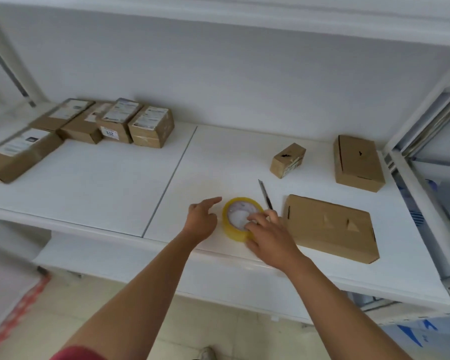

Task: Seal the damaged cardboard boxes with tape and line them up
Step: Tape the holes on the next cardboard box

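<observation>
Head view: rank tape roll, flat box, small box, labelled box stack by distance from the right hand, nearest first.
From the right hand:
1. Tape roll, under its fingers.
2. Flat box, just to its right.
3. Small box, farther back on the shelf.
4. Labelled box stack, far back left.

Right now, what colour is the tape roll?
Translucent yellow tape roll, seen in the head view.

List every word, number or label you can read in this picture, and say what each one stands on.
"302", uncertain, blurred: white sticker on the front of one labelled box in the far-left group.
White shipping labels on the tops of the left boxes: too blurred to read.
Damaged boxes on the right: no text visible.
</observation>
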`<state>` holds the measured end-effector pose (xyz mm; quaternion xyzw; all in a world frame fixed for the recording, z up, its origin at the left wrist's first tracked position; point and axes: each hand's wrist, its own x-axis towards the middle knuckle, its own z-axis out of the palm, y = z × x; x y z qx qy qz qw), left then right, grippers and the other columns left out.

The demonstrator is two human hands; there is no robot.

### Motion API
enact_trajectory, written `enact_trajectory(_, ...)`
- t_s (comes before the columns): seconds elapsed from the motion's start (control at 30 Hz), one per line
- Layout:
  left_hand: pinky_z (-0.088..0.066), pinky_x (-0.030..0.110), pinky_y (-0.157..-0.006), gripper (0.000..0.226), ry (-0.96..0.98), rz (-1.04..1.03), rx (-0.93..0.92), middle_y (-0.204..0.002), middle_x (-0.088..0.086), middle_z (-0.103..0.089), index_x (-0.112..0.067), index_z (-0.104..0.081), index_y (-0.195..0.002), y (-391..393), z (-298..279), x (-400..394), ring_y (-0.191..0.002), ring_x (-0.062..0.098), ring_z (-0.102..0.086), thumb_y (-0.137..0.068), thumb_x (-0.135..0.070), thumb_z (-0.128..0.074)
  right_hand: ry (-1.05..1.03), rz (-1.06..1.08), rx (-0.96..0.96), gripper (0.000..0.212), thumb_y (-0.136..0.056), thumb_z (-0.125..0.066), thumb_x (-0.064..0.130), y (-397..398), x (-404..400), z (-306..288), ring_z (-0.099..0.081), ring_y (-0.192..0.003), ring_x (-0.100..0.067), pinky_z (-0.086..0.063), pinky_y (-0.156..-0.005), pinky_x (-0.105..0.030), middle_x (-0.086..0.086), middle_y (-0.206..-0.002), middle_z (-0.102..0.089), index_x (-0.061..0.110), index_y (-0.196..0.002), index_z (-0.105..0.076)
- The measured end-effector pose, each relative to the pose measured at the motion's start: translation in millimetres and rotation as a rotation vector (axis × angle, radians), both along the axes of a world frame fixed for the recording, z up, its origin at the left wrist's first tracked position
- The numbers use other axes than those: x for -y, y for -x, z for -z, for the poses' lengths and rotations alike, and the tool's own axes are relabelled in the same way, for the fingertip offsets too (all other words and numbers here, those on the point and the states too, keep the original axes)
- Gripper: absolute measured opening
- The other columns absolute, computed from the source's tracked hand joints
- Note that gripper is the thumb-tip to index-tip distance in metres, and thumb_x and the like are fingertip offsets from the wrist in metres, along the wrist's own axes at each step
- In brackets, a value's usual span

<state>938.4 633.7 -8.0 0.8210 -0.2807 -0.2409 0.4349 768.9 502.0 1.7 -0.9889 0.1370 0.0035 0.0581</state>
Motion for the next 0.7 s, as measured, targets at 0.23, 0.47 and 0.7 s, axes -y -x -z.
enact_trajectory(0.23, -0.039, 0.040, -0.106, 0.033, -0.170, 0.242, 0.244, -0.125, 0.002, -0.064, -0.019, -0.067, -0.121, -23.0, 8.7, 1.7, -0.121, 0.031, -0.052, -0.088, -0.013, -0.063, -0.059, 0.048, -0.010, 0.035, -0.095, -0.054, 0.037, 1.5, -2.7, -9.0, -0.027, -0.130, -0.023, -0.037, -0.102, -0.037, 0.012, -0.132, -0.052, 0.023, -0.127, -0.058)
enact_trajectory(0.47, -0.048, 0.035, -0.093, 0.016, -0.095, 0.326, 0.177, -0.104, 0.003, -0.071, -0.015, -0.070, -0.104, -32.7, 5.8, -2.6, -0.103, 0.024, -0.063, -0.089, -0.019, -0.071, -0.094, 0.047, -0.032, 0.037, -0.096, -0.054, 0.039, -0.4, 2.0, -16.4, -0.026, -0.132, -0.023, -0.033, -0.108, -0.041, 0.011, -0.133, -0.053, 0.023, -0.129, -0.058)
enact_trajectory(0.7, -0.039, 0.017, -0.069, 0.011, -0.111, 0.242, 0.057, -0.085, -0.006, -0.064, -0.024, -0.064, -0.086, -35.6, -6.3, 0.5, -0.080, 0.010, -0.056, -0.095, -0.019, -0.061, -0.170, -0.014, 0.005, 0.040, -0.097, -0.056, 0.037, -15.8, 5.1, -40.5, -0.027, -0.132, -0.021, -0.030, -0.109, -0.041, 0.007, -0.133, -0.052, 0.020, -0.133, -0.055)
